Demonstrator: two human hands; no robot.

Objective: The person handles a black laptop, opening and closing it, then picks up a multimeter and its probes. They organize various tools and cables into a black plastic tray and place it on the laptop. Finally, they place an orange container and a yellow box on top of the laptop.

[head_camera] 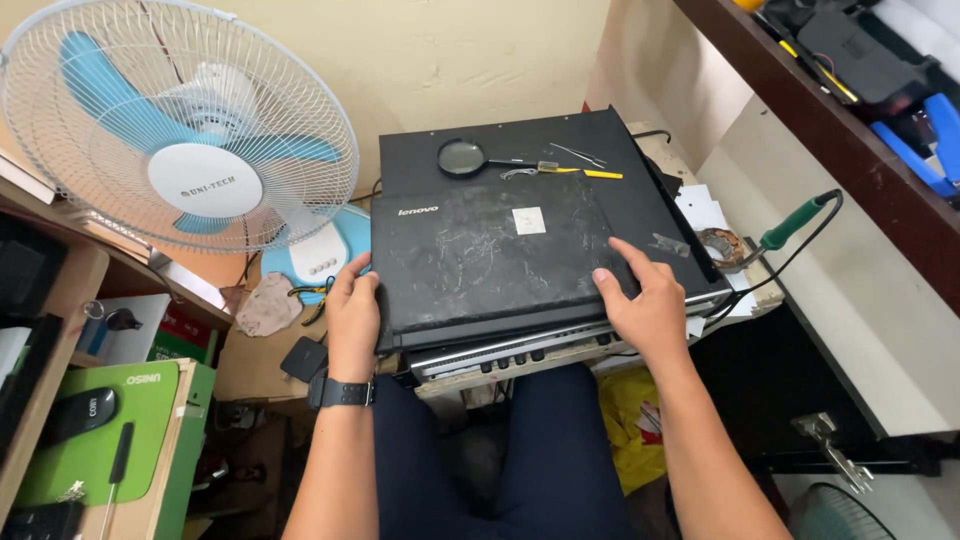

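Observation:
A closed black laptop with a scratched lid lies on top of a larger black flat device, over my lap. My left hand grips the laptop's left front edge, thumb on the lid; a dark watch sits on that wrist. My right hand rests flat on the lid near its right front corner, fingers spread. A second silver-edged device shows under the laptop's front edge.
A magnifying glass, tweezers and a yellow tool lie on the black device behind the laptop. A green-handled soldering iron rests to the right. A white and blue fan stands at left. A dark shelf runs at right.

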